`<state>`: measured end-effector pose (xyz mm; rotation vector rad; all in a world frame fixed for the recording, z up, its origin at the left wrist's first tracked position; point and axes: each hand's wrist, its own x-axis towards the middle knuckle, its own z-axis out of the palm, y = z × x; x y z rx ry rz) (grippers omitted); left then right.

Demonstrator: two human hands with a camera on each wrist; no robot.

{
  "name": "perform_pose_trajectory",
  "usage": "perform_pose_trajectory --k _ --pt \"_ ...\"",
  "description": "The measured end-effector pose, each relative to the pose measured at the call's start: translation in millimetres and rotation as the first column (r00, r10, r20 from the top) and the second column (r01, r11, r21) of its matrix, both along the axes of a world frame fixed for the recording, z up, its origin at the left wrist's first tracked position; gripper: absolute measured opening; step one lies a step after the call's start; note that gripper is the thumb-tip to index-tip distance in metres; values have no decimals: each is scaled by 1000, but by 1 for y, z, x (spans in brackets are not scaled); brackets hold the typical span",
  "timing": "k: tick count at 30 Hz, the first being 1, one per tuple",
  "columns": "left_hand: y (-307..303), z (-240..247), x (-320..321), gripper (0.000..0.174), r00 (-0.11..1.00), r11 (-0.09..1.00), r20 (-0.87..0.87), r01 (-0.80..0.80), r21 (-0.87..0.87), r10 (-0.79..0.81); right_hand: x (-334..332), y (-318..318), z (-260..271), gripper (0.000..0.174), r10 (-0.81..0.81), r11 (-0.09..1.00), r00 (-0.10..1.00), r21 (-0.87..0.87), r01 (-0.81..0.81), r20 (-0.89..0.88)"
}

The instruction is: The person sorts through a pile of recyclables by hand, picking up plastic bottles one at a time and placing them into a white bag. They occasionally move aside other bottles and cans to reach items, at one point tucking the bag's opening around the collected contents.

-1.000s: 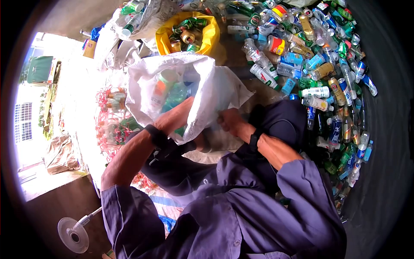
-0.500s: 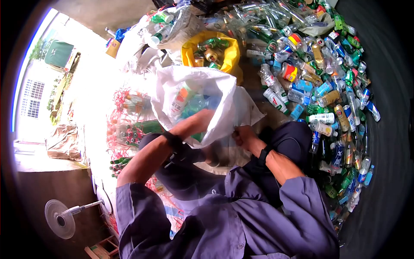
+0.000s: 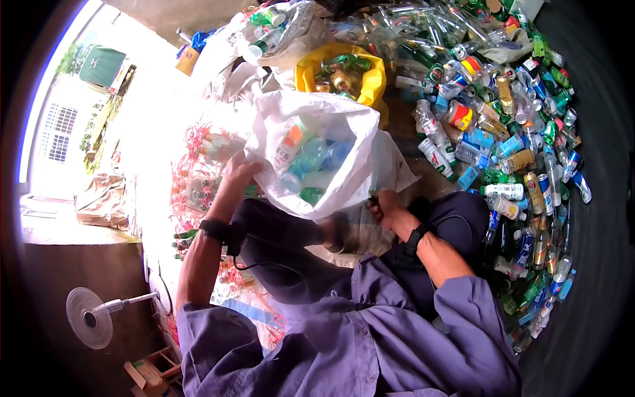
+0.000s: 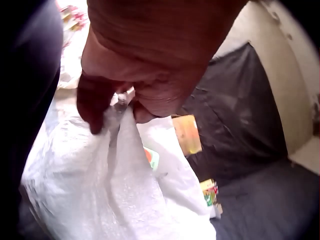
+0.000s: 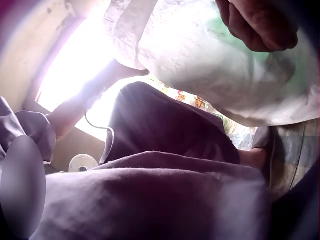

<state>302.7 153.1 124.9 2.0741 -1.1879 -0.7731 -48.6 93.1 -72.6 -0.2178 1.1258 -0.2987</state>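
A white woven sack stands with its mouth wide, holding clear, blue and green plastic bottles. My left hand is at the sack's left rim; in the left wrist view that hand pinches the white material between thumb and fingers. At the sack's right side, my right hand has its fingers curled against the material. The right wrist view shows this hand with curled fingers in front of the sack; its fingertips are hard to see there.
Behind the sack sits a yellow bag of cans. A large heap of bottles and cans spreads along the right. Red-netted bottles lie to the left, and a white fan stands at the lower left.
My left hand has come out of the sack's mouth and moved left to grip its rim. The right hand stays at the sack's right side. The head view has shifted.
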Motion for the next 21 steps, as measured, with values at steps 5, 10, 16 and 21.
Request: perform_pose_trajectory --k 5,10,16,21 --pt "-36 -35 34 25 929 846 128 369 -385 -347 3 -15 17 18 -50 990 997 -131 57 61" --pt "-77 38 4 27 975 976 -222 -64 -207 17 -7 -26 55 14 -194 947 953 -209 244 234" --pt "-74 -8 -20 28 913 978 -401 -12 -209 -75 3 -24 25 13 -267 939 963 -215 269 39" --pt "-70 -31 5 35 948 983 -286 95 -155 -137 23 6 -69 18 244 487 965 -848 -211 -100"
